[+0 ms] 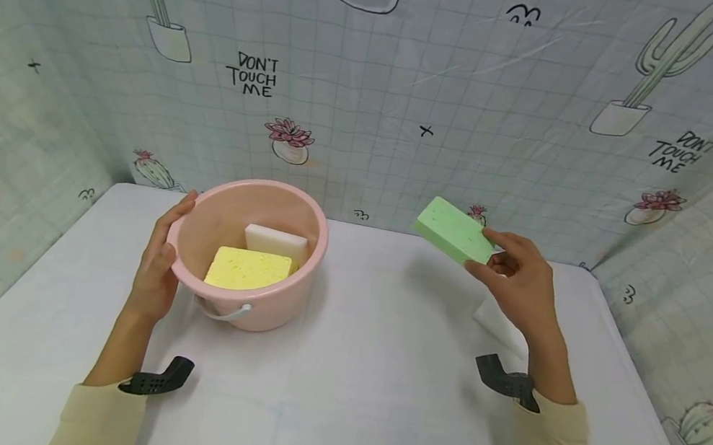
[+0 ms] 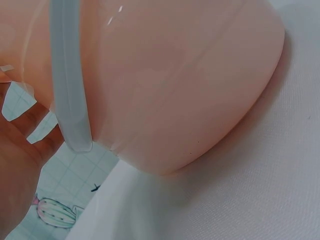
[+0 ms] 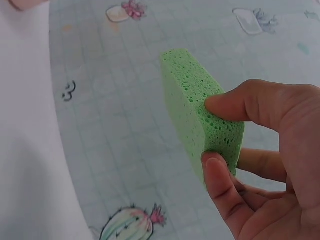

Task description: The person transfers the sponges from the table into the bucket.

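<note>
A pink bucket (image 1: 272, 306) with a pale handle (image 2: 70, 100) stands at the left of the table. Inside it lie a yellow sponge (image 1: 247, 270) and a white block (image 1: 276, 242). My left hand (image 1: 155, 277) rests against the bucket's left side by the rim, its fingers fairly straight in the left wrist view. Over the right side of the table, my right hand (image 1: 522, 283) pinches one end of a green sponge (image 1: 453, 229) between thumb and fingers. The right wrist view shows the porous edge of this sponge, with the fingers at its near end.
A white flat piece (image 1: 501, 325) lies on the white table (image 1: 351, 396), partly hidden by the right hand and wrist. Behind the table hangs a grid-patterned cloth (image 1: 375, 108) with cactus drawings, and more of it hangs at both sides.
</note>
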The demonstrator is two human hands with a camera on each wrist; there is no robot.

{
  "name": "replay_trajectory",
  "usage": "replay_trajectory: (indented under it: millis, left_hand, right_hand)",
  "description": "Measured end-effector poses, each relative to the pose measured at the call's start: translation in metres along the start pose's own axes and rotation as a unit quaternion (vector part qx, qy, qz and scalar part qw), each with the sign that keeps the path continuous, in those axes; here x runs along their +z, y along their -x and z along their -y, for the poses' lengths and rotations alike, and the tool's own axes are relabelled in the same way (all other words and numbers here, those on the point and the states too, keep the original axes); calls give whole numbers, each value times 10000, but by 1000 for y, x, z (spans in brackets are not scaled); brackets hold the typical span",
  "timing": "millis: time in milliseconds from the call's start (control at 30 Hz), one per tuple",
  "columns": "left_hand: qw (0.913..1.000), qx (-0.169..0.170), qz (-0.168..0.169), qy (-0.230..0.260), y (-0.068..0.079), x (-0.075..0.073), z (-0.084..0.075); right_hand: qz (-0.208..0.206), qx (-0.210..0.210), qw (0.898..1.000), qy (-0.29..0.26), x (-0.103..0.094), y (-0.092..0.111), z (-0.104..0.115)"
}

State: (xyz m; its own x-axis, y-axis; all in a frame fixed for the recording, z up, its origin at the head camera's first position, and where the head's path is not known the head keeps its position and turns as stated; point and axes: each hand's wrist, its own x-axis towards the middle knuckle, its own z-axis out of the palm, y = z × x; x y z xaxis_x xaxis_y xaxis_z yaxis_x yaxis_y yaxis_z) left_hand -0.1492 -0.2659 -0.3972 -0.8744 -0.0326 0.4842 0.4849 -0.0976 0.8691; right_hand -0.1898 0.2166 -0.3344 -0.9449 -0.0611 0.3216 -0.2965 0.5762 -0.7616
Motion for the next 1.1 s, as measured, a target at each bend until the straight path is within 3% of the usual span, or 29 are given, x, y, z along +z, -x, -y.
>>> replay_trajectory:
  millis: [633, 1100]
  left_hand:
    - [10000, 47, 13, 34, 0, -1, 1]
    - [9999, -109, -41, -63, 0, 1, -4]
  right_hand:
    - [690, -918, 9912, -655, 49, -12, 48]
    - [1115, -1214, 9834, -760, 82, -17, 85]
